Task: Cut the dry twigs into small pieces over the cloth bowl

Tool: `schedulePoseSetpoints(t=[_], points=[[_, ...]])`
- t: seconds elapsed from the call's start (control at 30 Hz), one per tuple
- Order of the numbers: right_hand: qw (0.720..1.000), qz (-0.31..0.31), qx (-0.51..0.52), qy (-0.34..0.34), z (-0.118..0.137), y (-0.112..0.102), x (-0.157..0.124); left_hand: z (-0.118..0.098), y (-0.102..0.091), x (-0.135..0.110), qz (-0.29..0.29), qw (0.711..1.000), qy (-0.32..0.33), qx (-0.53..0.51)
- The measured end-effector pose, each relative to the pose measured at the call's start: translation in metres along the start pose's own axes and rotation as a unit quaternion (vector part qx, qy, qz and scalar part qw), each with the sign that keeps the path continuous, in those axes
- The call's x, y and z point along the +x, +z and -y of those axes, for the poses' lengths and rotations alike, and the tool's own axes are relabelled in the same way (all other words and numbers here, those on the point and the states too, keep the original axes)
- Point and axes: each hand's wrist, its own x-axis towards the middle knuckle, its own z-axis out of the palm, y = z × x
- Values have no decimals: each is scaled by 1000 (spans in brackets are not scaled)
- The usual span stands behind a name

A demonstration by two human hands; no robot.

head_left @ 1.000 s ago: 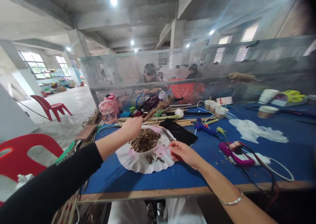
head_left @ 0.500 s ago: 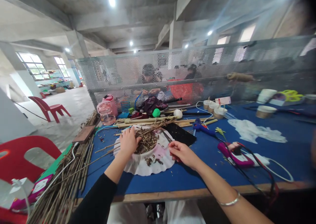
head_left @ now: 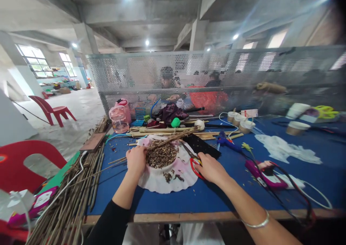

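Note:
A thin bundle of dry twigs (head_left: pixel 169 139) slants over a white dish with a wavy rim (head_left: pixel 158 183). My left hand (head_left: pixel 136 162) is closed around the twigs at the dish's left edge. In the dish lies a heap of chopped brown plant bits (head_left: pixel 159 155), with some crumbs scattered on its front rim. My right hand (head_left: pixel 212 168) grips a pair of scissors with red handles (head_left: pixel 193 166) at the dish's right side. Its dark blades point up and left toward the twigs; whether they are parted is hard to see.
Long dry stalks (head_left: pixel 71 191) lie along the left table edge, under a phone (head_left: pixel 92 142). Behind the dish are pale sticks (head_left: pixel 156 130) and a pink bottle (head_left: pixel 119 117). A blue glue gun (head_left: pixel 227 142), paper cups (head_left: pixel 246 126) and a corded magenta device (head_left: pixel 266 176) lie rightward.
My left hand has drawn back leftward from the heap, its fingers now closed on the twigs. My right hand has shifted right, and the scissors' red handles now show. The view has tilted slightly.

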Motion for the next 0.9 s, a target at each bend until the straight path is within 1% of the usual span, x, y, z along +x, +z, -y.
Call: schedulePoseSetpoints(t=[0.07,0.13,0.23,0.33,0.4,0.47,0.53,0.6,0.63,0.67,0.7,0.77,0.8,0.83,0.87,0.9], points=[[999,35,6,-4,-6,2,3,3,-4,2,-5,1000,8,-19],[999,47,18,0,-9,3,7,4,-7,2,-14,999,14,-26],[999,38,23,12,-7,4,10,4,-7,1,-36,999,20,-31],[999,34,17,37,-5,2,10,1,-5,0,-35,998,17,-40],[998,24,12,57,-9,-2,9,-1,-3,0,-32,998,17,-44],[998,18,19,58,-18,-8,5,-3,-3,0,-38,998,21,-46],[997,33,61,22,-27,-17,-4,-3,-3,1,-42,997,28,-50],[984,75,161,-21,-32,-25,-16,-3,-4,1,-35,997,35,-52],[967,110,227,-32,-31,-29,-22,-3,-5,1,-31,998,37,-51],[944,135,300,-36,-29,-31,-29,-3,-5,0,-28,998,37,-50],[908,173,379,-37,-25,-33,-34,-3,-6,0,-28,998,36,-47],[816,229,531,-26,-14,-34,-40,-4,-8,-2,-34,998,34,-44],[772,250,584,-18,-7,-33,-40,-5,-9,-4,-38,998,35,-45],[739,271,617,-6,0,-32,-38,-6,-10,-5,-41,997,36,-47],[718,283,636,2,6,-30,-35,-7,-10,-7,-43,997,37,-50],[708,291,643,10,13,-28,-30,-8,-11,-9,-44,997,39,-53]])
